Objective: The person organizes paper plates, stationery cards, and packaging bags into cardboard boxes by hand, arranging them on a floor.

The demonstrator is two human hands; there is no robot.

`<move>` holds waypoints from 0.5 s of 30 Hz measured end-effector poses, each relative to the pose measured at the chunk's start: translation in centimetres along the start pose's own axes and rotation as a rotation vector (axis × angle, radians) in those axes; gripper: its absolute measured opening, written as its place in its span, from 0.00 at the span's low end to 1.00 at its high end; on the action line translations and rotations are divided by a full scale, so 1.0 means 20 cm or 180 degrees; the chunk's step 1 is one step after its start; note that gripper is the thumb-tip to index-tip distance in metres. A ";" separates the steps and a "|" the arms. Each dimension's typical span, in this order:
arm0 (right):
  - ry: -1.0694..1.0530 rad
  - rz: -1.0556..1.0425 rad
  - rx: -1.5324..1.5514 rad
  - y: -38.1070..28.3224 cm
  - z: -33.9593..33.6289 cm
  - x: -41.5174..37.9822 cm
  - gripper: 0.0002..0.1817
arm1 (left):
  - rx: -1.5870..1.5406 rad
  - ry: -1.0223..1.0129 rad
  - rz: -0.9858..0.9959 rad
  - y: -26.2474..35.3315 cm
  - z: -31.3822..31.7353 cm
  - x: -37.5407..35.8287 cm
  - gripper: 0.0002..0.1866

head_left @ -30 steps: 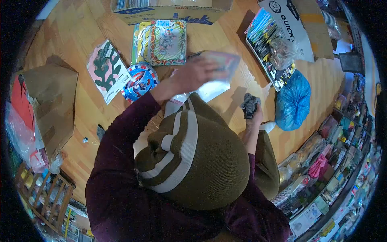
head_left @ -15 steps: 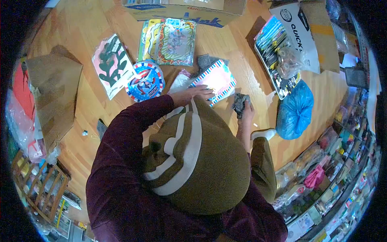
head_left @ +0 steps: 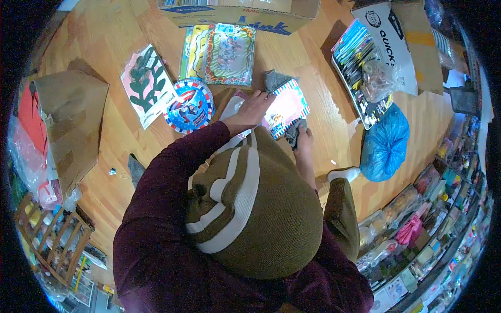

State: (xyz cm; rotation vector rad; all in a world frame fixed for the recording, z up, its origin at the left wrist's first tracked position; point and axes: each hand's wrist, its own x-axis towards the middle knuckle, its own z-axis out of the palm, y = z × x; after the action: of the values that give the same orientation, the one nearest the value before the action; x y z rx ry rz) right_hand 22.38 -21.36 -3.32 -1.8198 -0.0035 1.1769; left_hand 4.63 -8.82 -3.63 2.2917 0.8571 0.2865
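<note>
My left hand (head_left: pixel 254 110) rests with its fingers spread at the upper left edge of a pink card with a striped border (head_left: pixel 289 104). In my right hand (head_left: pixel 304 140) is a crumpled grey cloth (head_left: pixel 294 131), pressed against the card's lower right edge. Another grey cloth (head_left: pixel 276 81) lies just above the card. Clear plastic wrapping (head_left: pixel 231 108) sits left of the card, partly under my left hand. Farther left are a round blue plate with a red and white rim (head_left: pixel 189 106) and a packet with dark green leaves (head_left: pixel 148 88).
Patterned packets (head_left: pixel 229 55) lie beyond the plate, before a cardboard box (head_left: pixel 245 18). On the right are a tray of packets (head_left: pixel 360 78) and a blue plastic bag (head_left: pixel 385 146). An open carton (head_left: pixel 73 125) stands left; crowded shelves (head_left: pixel 412 245) line the lower right.
My right hand has moved left with the grey cloth, onto the card's lower edge. My left hand has shifted up to the card's upper left edge, and the card has turned and moved slightly right.
</note>
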 end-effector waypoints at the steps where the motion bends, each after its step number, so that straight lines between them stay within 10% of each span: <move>1: 0.0020 0.0008 0.0104 0.01 0.00 0.00 0.15 | 0.0039 0.0180 0.0004 0.00 0.01 -0.01 0.22; 8: 0.0112 0.0100 -0.0009 0.06 -0.02 0.02 0.17 | 0.0166 0.0483 0.0032 0.16 -0.02 -0.03 0.22; 15: -0.0200 0.0301 0.0456 0.04 -0.07 -0.05 0.17 | -0.1757 -0.0080 0.0288 0.36 -0.16 0.03 0.28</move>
State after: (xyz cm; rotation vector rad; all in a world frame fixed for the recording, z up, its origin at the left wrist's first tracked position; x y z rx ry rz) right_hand 22.52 -23.22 -3.14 -1.6722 0.1293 1.2675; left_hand 7.33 -10.85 3.44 1.8133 0.5715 0.4690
